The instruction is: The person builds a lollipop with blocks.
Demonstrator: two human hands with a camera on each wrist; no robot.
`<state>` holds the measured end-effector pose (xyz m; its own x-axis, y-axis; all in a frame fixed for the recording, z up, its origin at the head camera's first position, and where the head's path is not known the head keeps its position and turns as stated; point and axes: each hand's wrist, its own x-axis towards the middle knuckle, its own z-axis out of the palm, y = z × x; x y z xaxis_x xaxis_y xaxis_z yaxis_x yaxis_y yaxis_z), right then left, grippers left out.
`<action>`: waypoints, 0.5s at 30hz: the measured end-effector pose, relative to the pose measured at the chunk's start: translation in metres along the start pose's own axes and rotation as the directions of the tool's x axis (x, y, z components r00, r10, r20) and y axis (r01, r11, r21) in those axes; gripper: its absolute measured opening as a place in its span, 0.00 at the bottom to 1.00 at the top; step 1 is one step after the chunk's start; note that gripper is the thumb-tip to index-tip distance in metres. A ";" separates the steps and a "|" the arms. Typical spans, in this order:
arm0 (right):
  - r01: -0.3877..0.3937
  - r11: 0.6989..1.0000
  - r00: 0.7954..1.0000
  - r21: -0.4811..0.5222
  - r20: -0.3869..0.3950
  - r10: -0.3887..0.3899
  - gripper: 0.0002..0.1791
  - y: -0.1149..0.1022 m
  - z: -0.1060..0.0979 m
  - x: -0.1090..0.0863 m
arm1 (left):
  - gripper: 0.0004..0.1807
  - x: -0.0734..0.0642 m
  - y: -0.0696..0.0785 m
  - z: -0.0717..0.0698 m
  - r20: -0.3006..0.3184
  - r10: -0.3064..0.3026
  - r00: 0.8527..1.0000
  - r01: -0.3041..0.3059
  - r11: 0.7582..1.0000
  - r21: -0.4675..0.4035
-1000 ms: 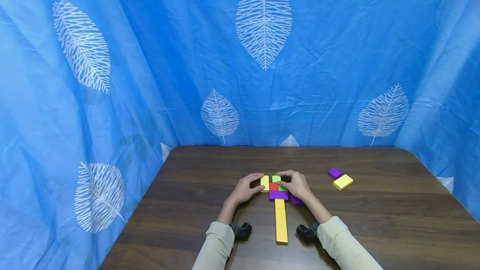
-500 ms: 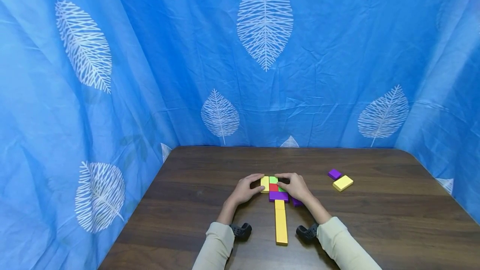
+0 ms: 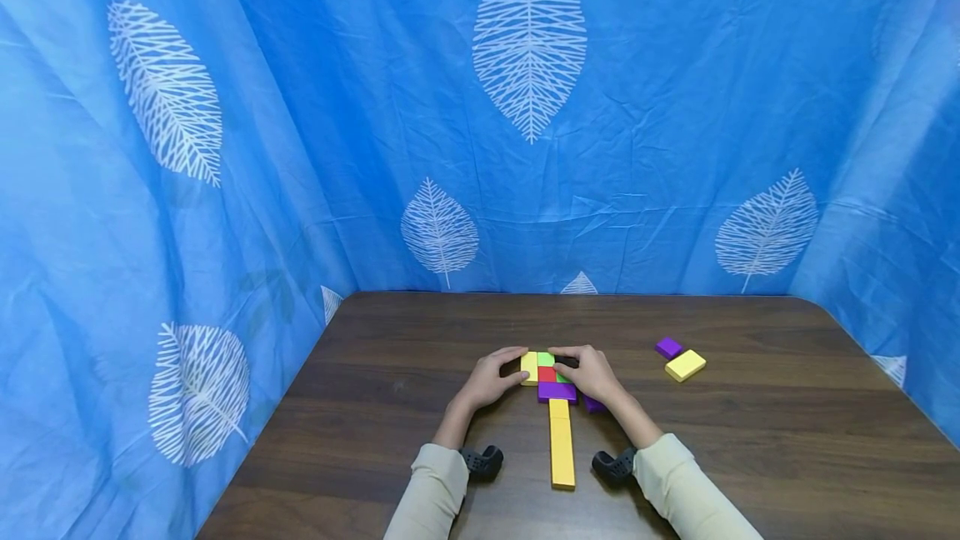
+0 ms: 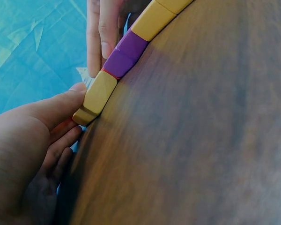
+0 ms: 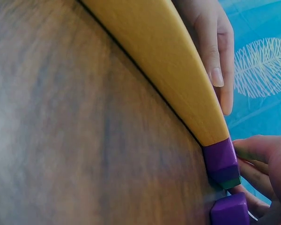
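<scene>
On the wooden tabletop (image 5: 84, 140), a long yellow bar (image 5: 168, 61) butts against a purple block (image 5: 220, 157), with a green block (image 5: 231, 182) (mostly hidden) beyond it and a second purple block (image 5: 230, 210) near. The right hand (image 5: 274, 171) reaches in behind them; the left hand (image 5: 208, 40) shows past the bar, against blue cloth (image 5: 257, 18).

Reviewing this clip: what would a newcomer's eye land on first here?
Probably the blue cloth with white leaf prints, filling most of the head view behind the table. Then the bright block cluster between the left hand and right hand, with a yellow strip running toward the person. A small purple block and a yellow block lie off to the right.
</scene>
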<state>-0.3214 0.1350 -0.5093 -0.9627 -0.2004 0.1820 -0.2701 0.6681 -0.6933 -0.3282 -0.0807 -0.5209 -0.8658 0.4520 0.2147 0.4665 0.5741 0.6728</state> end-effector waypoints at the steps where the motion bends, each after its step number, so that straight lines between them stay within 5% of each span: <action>1: 0.000 1.000 1.000 0.001 0.000 0.000 0.16 0.000 0.000 0.000 | 0.26 0.000 0.000 0.000 0.000 -0.001 1.000 0.001 1.000 -0.004; 15: 0.063 0.997 0.995 0.042 -0.085 -0.059 0.17 0.000 -0.008 -0.007 | 0.26 0.000 0.001 0.000 -0.004 0.001 1.000 -0.001 1.000 -0.001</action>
<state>-0.3148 0.1420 -0.5049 -0.9431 -0.1776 0.2811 -0.3289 0.6234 -0.7094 -0.3278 -0.0807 -0.5201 -0.8661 0.4497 0.2182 0.4672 0.5733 0.6731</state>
